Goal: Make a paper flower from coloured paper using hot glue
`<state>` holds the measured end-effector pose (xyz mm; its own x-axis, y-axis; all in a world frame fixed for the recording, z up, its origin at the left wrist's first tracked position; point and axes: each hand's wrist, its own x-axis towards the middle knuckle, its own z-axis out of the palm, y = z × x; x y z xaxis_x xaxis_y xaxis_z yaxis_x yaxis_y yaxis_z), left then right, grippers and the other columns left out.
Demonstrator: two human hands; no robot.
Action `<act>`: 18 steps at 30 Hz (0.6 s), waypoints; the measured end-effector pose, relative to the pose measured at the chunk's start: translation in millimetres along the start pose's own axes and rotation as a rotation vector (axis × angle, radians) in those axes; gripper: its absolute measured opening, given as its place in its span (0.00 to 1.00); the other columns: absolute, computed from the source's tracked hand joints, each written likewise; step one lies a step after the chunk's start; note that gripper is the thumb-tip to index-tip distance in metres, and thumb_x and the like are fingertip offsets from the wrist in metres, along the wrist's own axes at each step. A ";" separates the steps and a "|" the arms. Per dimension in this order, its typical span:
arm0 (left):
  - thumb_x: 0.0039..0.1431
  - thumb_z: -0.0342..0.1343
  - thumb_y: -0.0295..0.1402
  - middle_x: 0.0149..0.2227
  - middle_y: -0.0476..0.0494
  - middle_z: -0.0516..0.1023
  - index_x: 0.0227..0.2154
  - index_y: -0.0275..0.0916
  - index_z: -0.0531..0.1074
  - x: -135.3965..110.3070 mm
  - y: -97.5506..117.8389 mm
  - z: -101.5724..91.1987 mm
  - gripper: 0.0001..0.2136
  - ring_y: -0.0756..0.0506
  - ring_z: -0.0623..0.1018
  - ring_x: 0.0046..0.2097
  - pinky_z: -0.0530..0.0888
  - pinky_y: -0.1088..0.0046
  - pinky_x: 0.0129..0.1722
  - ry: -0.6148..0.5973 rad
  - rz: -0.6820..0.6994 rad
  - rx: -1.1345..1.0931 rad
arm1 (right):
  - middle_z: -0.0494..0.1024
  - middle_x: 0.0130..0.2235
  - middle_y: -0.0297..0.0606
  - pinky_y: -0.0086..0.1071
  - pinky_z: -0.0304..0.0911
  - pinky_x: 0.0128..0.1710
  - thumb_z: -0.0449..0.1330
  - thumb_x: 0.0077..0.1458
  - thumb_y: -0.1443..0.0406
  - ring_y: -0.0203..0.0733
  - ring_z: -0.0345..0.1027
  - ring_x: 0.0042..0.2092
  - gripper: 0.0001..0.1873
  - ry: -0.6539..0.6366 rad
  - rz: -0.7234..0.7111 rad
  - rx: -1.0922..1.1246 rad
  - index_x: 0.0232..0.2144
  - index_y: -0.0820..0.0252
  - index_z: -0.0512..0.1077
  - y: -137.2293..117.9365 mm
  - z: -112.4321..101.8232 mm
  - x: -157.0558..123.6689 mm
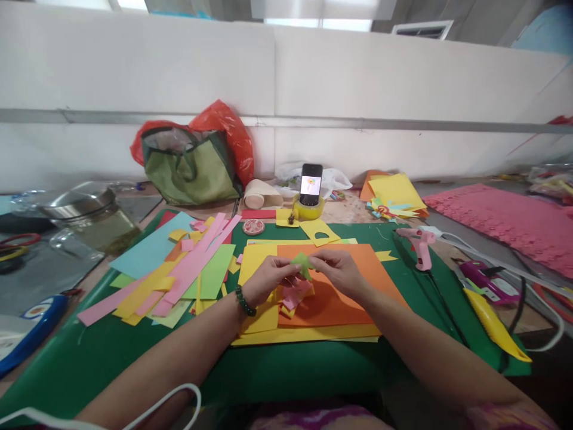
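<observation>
Between my two hands is a small piece of green paper (302,264), raised over the orange sheet (344,298). My left hand (274,276), with a dark green bead bracelet at the wrist, pinches its left edge. The fingers of my right hand (338,270) are closed on its right side. Just under the hands lie small pink paper pieces (295,294) with some yellow among them. The orange sheet rests on larger yellow sheets (259,310). How the green paper is folded is too small to tell.
Paper strips (197,263) are heaped at left on the green mat (134,352). A pink glue gun (419,243) stands at right, near a yellow-handled cutter (495,328). A phone (311,184) leans upright on a tape roll (308,209). A glass jar (96,218) stands far left.
</observation>
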<state>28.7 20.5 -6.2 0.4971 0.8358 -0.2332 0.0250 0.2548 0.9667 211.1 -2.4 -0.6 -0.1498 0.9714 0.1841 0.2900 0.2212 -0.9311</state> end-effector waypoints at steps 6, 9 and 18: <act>0.42 0.66 0.42 0.23 0.40 0.79 0.23 0.32 0.79 -1.9 1.5 2.9 0.15 0.51 0.74 0.23 0.69 0.78 0.25 0.015 -0.032 -0.031 | 0.71 0.24 0.34 0.30 0.63 0.29 0.56 0.52 0.50 0.36 0.63 0.28 0.20 0.004 0.012 0.045 0.23 0.60 0.73 -1.0 2.2 -2.6; 0.41 0.66 0.43 0.21 0.41 0.79 0.20 0.32 0.78 -3.5 2.7 5.2 0.16 0.51 0.74 0.22 0.70 0.77 0.25 0.017 -0.024 -0.015 | 0.73 0.25 0.34 0.30 0.60 0.27 0.62 0.45 0.49 0.35 0.62 0.27 0.19 0.004 0.097 0.048 0.24 0.61 0.73 -1.3 3.9 -0.9; 0.41 0.67 0.46 0.24 0.40 0.80 0.24 0.32 0.79 -3.7 0.1 6.0 0.19 0.50 0.76 0.24 0.72 0.77 0.28 -0.052 0.000 -0.038 | 0.68 0.22 0.31 0.29 0.58 0.25 0.61 0.42 0.42 0.33 0.60 0.25 0.26 -0.091 0.224 0.212 0.21 0.60 0.68 4.6 4.7 0.0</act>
<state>32.1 14.5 -4.6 0.5413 0.8099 -0.2261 -0.0075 0.2735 0.9618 208.1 -1.8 -6.3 -0.1907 0.9802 -0.0528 0.1233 -0.0294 -0.9919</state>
